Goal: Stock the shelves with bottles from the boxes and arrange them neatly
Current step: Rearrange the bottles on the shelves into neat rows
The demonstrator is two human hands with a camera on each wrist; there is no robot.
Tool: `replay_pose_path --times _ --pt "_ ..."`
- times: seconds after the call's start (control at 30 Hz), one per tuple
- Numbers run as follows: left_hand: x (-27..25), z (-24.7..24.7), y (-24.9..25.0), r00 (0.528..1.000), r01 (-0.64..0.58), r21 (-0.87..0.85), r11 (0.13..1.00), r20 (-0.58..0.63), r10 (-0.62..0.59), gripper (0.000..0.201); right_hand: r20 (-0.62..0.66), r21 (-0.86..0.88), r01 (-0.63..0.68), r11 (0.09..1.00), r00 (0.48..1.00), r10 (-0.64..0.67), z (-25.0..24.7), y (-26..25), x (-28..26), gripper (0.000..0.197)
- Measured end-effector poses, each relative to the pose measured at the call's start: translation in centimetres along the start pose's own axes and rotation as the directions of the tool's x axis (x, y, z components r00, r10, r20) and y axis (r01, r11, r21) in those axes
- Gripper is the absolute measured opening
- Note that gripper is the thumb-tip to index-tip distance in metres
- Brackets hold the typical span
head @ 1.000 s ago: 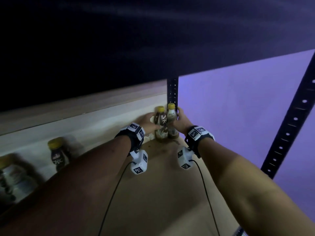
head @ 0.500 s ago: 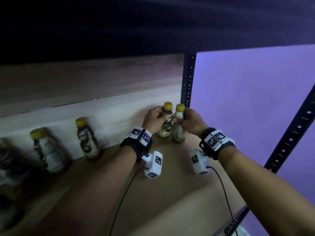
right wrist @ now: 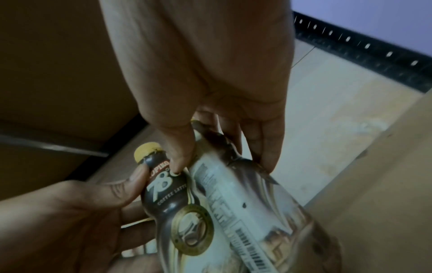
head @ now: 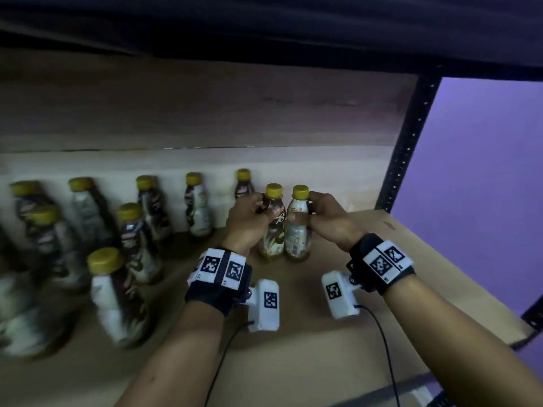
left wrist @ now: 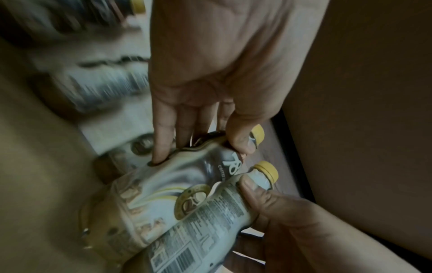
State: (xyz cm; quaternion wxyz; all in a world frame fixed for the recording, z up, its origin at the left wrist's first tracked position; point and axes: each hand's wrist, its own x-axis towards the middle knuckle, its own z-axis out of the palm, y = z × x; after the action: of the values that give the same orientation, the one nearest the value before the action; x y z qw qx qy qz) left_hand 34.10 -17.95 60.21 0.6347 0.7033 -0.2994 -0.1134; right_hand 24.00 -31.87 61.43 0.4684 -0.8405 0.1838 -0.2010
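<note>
Head view shows both hands reaching onto a wooden shelf, each one grasping a small coffee bottle with a yellow cap. The left hand wraps its fingers round the neck and upper body of the dark-labelled bottle, thumb on the near side. The right hand pinches the shoulder of the pale-labelled bottle, whose barcode panel faces the camera. The two bottles stand upright, touching side by side, their bases seemingly on the shelf board, though motion blur makes contact hard to confirm. They sit near the shelf's right end, not far from the black perforated upright and forward of the back wall.

Left of the held pair, a back row of bottles lines the pale back wall, and more bottles stand in front of it towards the left, badly blurred. A purple wall shows past the upright.

From the right wrist camera, the dark label reads "78" and "COFFEE LATTE", with the left thumb pressed just under the cap
</note>
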Motion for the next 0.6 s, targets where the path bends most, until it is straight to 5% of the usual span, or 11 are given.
replay_pose_path --times 0.3,0.6 --pt "-3.9 -8.9 -1.9 0.969 0.063 0.146 0.987 -0.244 -0.026 0.016 0.071 0.016 0.096 0.995 0.993 -0.097 7.6 -2.5 0.8 0.029" --pt "-5.0 -10.0 -3.0 0.937 0.121 0.103 0.987 -0.341 -0.079 0.023 0.024 -0.085 0.084 0.993 0.996 -0.083 9.5 -2.4 0.7 0.028"
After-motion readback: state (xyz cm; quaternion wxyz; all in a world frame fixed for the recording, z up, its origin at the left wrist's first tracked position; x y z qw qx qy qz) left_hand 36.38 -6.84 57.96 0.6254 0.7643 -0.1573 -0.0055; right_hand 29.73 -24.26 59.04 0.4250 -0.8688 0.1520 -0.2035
